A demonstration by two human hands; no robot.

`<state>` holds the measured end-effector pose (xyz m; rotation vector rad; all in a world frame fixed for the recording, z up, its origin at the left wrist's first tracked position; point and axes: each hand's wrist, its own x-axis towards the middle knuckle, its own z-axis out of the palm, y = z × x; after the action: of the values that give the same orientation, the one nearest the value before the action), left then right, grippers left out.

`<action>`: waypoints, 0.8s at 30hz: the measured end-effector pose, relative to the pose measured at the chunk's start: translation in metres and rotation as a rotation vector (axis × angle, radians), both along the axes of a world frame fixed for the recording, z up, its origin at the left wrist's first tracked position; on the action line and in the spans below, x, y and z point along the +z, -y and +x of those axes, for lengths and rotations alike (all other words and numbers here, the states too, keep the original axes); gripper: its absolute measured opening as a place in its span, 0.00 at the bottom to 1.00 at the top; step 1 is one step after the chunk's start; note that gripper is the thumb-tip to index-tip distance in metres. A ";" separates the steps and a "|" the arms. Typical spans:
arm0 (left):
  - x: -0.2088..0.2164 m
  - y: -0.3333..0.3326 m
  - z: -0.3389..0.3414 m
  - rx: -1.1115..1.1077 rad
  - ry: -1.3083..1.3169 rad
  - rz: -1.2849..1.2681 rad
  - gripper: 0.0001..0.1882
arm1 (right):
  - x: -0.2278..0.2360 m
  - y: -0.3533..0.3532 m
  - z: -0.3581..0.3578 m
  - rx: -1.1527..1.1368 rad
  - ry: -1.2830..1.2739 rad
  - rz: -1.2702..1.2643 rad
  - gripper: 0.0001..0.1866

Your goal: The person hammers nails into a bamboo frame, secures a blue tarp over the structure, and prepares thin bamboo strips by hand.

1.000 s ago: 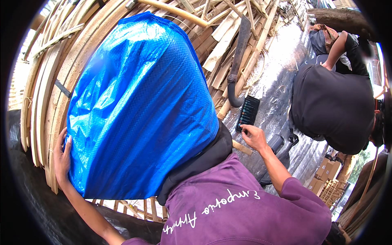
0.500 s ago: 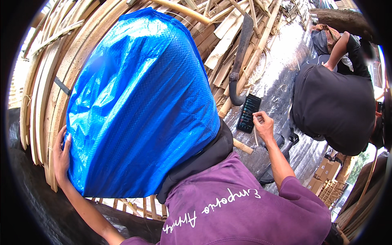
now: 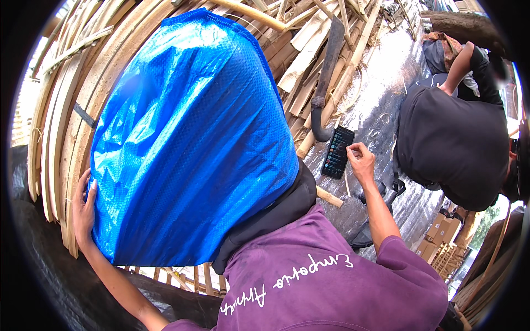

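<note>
A blue woven plastic sheet (image 3: 193, 143) is draped over my lap, its far hem curving at the top. Against the sheet's left edge lies my left hand (image 3: 84, 212), open, its fingers stretched out and slightly apart. A black smartphone (image 3: 337, 153) lies with its lit screen up on a shiny dark plastic ground sheet (image 3: 386, 83). Beside the phone's right edge is my right hand (image 3: 361, 161), fingers curled and thumb and fingertip pinched together. Whether anything is in that pinch, I cannot make out. A dark, long-bladed knife (image 3: 328, 60) with a curved handle end lies just beyond the phone.
Split bamboo strips (image 3: 303, 60) are heaped beyond my lap, with long bundled slats (image 3: 83, 127) to the left. At the right a person in a black shirt (image 3: 452, 138) sits bent over. Cardboard boxes (image 3: 441, 229) stand behind, near a thick log (image 3: 464, 27).
My right hand has shifted slightly to the right, off the phone's screen toward its edge. My left hand and the blue sheet look the same.
</note>
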<state>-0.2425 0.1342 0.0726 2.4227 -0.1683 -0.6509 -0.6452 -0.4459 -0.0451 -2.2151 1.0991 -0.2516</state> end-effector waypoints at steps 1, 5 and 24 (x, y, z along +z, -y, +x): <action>-0.001 -0.001 0.000 0.000 0.000 0.000 0.25 | 0.002 -0.001 0.001 0.010 -0.023 -0.005 0.04; -0.002 -0.002 0.001 0.010 -0.012 0.009 0.25 | -0.002 -0.001 -0.002 0.021 -0.040 -0.011 0.05; 0.000 0.000 0.000 0.010 -0.008 0.026 0.25 | 0.002 -0.037 0.001 0.325 -0.135 0.192 0.07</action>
<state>-0.2427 0.1343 0.0721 2.4436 -0.1456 -0.6626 -0.6445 -0.4088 -0.0435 -2.2182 0.7768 0.1386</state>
